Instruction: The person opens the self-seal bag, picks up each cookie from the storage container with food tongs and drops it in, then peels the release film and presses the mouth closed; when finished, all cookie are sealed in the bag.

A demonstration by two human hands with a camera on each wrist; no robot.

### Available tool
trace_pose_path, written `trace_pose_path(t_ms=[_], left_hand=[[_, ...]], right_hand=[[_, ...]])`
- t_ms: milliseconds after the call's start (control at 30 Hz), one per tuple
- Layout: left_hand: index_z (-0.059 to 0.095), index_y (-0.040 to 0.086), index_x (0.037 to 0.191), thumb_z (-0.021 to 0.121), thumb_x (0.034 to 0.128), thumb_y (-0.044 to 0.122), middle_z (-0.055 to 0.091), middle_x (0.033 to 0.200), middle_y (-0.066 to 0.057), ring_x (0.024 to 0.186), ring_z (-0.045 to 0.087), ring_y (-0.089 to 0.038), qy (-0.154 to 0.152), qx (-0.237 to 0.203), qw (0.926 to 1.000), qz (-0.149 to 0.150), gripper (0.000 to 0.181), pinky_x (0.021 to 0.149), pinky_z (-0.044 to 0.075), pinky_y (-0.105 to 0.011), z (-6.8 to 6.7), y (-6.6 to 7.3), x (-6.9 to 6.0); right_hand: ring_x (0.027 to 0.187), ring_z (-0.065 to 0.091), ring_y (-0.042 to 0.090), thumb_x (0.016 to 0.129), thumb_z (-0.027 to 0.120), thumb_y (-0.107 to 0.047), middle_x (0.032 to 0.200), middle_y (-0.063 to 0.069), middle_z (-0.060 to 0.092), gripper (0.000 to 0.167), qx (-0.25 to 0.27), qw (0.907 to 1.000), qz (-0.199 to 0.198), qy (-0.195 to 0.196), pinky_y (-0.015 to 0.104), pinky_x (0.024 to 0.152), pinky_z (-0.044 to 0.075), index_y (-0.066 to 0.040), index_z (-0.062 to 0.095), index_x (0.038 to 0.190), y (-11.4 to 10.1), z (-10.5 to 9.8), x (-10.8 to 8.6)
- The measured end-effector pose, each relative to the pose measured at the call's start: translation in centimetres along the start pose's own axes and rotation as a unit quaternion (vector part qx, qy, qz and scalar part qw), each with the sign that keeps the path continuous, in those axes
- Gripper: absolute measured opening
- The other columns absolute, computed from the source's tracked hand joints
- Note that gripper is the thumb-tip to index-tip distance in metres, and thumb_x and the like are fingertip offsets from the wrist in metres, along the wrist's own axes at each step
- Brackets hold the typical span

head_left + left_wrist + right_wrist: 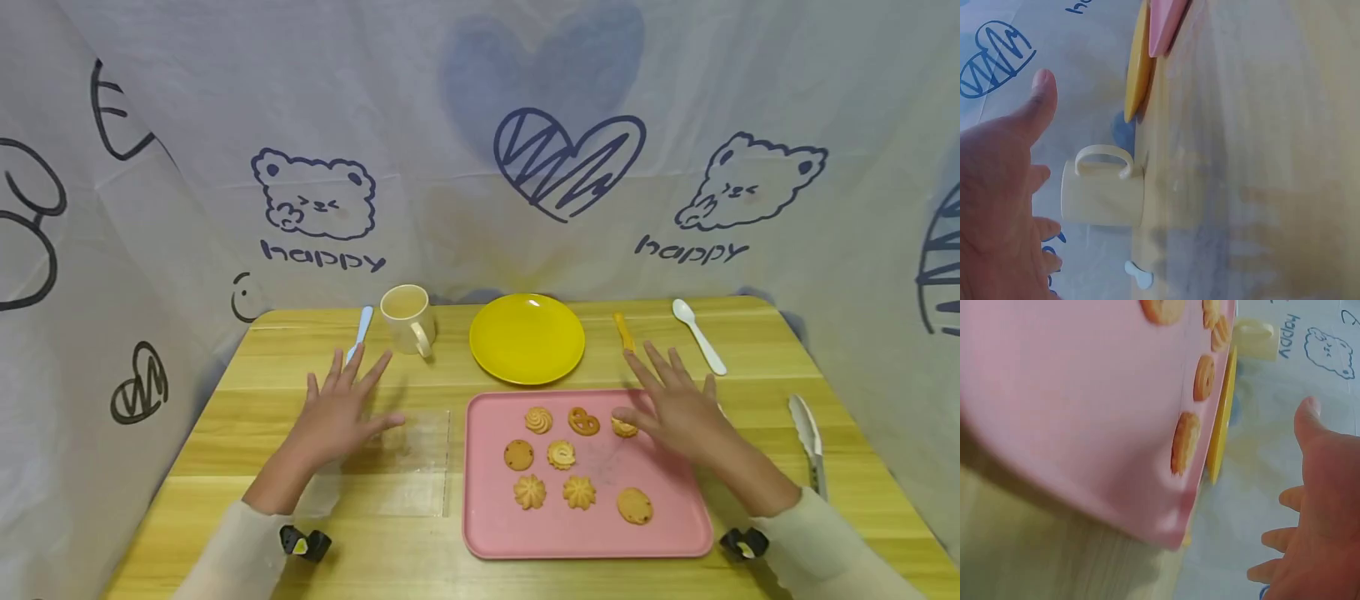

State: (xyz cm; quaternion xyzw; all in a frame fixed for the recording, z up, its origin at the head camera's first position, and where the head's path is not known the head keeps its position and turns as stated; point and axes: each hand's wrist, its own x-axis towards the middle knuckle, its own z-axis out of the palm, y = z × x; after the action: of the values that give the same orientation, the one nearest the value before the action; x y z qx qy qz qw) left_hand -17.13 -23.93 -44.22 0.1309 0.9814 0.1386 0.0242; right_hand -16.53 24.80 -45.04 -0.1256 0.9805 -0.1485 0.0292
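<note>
My left hand (333, 421) hovers with spread fingers over a transparent flat sheet or bag (412, 483) on the table, holding nothing. In the left wrist view a cream mug (1104, 197) stands beyond the fingers. Above the right part of a pink tray (480, 533) is my right hand (686, 417), also spread and empty. Several cookies lie on the tray, among them a pretzel (583, 422), a round cookie (635, 506) and a swirled cookie (538, 420). The right thumb partly hides one cookie (625, 428) in the head view.
A yellow plate (527, 339) sits behind the tray. At the back left lies a light blue utensil (363, 327), its lower end behind the left fingers. An orange handle (623, 331), a white spoon (699, 336) and tongs (808, 442) are on the right. A cloth with drawings hangs around the table.
</note>
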Motion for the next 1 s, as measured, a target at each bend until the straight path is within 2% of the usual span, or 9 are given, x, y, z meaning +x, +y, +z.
trace_pose_path(t_ms=[200, 367, 500, 567, 767, 900, 1000], left_hand=[[0.026, 0.021, 0.166, 0.068, 0.0968, 0.052, 0.011, 0.171, -0.021, 0.155, 0.005, -0.051, -0.01, -0.031, 0.9984, 0.046, 0.086, 0.114, 0.005, -0.08, 0.6, -0.3, -1.6], [0.026, 0.022, 0.166, 0.07, 0.0971, 0.047, 0.015, 0.171, -0.019, 0.155, 0.011, -0.05, -0.018, -0.03, 0.996, 0.082, 0.085, 0.115, 0.012, -0.078, 1.7, -0.4, -2.6], [0.028, 0.023, 0.165, 0.073, 0.0952, 0.045, 0.018, 0.171, -0.016, 0.155, 0.016, -0.048, -0.032, -0.04, 0.9925, 0.111, 0.086, 0.116, 0.014, -0.076, 2.2, -0.4, -3.4], [0.03, 0.023, 0.164, 0.075, 0.0934, 0.046, 0.019, 0.171, -0.015, 0.155, 0.018, -0.047, -0.044, -0.049, 0.9899, 0.125, 0.087, 0.117, 0.016, -0.075, 2.4, -0.4, -3.7], [0.033, 0.025, 0.164, 0.073, 0.0925, 0.05, 0.02, 0.171, -0.011, 0.156, 0.017, -0.043, -0.092, -0.067, 0.9815, 0.154, 0.086, 0.118, 0.015, -0.074, 3.5, -0.2, -4.5], [0.036, 0.025, 0.162, 0.072, 0.0925, 0.052, 0.023, 0.171, -0.012, 0.156, 0.018, -0.043, -0.091, -0.061, 0.9797, 0.168, 0.083, 0.117, 0.017, -0.075, 4.2, -0.3, -4.6], [0.037, 0.026, 0.162, 0.071, 0.0926, 0.053, 0.023, 0.171, -0.011, 0.156, 0.018, -0.042, -0.09, -0.054, 0.9802, 0.168, 0.082, 0.118, 0.016, -0.074, 4.7, -0.4, -4.6]], right_hand=[[0.154, 0.01, 0.052, 0.098, 0.061, -0.06, 0.172, 0.017, 0.013, 0.088, 0.023, 0.9993, -0.028, -0.002, 0.088, 0.106, 0.007, -0.022, 0.021, 0.167, -1.2, 0.6, -0.1], [0.154, 0.016, 0.051, 0.096, 0.068, -0.054, 0.171, 0.017, 0.018, 0.088, 0.025, 0.9978, -0.061, -0.003, 0.086, 0.108, 0.011, -0.018, 0.028, 0.165, -2.7, 1.4, -0.3], [0.153, 0.02, 0.051, 0.094, 0.069, -0.056, 0.17, 0.017, 0.022, 0.089, 0.025, 0.9951, -0.095, -0.008, 0.085, 0.108, 0.017, -0.016, 0.032, 0.163, -4.0, 2.0, -0.4], [0.153, 0.02, 0.05, 0.094, 0.069, -0.057, 0.17, 0.016, 0.024, 0.088, 0.03, 0.9934, -0.109, -0.018, 0.084, 0.108, 0.018, -0.016, 0.033, 0.163, -4.7, 2.4, -0.4], [0.156, 0.017, 0.042, 0.095, 0.064, -0.061, 0.17, 0.012, 0.024, 0.087, 0.04, 0.9874, -0.142, -0.056, 0.08, 0.114, 0.013, -0.019, 0.031, 0.164, -6.9, 3.2, -0.4], [0.158, 0.015, 0.039, 0.095, 0.062, -0.063, 0.171, 0.011, 0.022, 0.086, 0.056, 0.982, -0.158, -0.088, 0.079, 0.115, 0.011, -0.021, 0.03, 0.164, -8.6, 3.4, -0.2], [0.158, 0.015, 0.037, 0.095, 0.061, -0.063, 0.171, 0.009, 0.022, 0.087, 0.061, 0.9772, -0.173, -0.107, 0.078, 0.116, 0.012, -0.023, 0.029, 0.165, -9.8, 3.8, 0.0]])
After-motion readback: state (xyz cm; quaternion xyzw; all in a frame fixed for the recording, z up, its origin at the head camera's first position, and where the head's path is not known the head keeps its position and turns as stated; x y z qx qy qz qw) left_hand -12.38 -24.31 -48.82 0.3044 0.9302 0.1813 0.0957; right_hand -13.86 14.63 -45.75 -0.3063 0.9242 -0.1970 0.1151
